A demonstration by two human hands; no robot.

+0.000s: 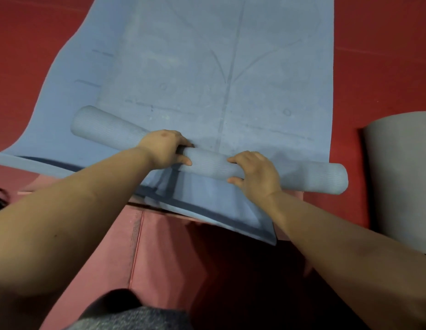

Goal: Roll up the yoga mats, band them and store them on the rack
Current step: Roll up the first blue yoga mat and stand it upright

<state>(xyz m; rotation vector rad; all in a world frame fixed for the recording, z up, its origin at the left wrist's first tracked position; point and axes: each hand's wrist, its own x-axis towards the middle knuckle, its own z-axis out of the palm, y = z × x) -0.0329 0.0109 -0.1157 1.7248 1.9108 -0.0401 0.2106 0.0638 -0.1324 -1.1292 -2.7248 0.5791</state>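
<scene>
A red floor (28, 44) lies all around, with grey speckled fabric (135, 320) at the bottom edge.

The yoga mat (207, 67) is showing a dusty light blue, printed with faint darker blue alignment lines, short dashes and small circles. Its rolled part (207, 163) is displaying a fine ribbed weave texture in the same blue. A navy border stripe is edging its underside flap (207, 210). The floor (28, 44) is glowing red; a pink mat (159, 246) is lying beneath. A grey mat (402, 175) is showing at right.
</scene>
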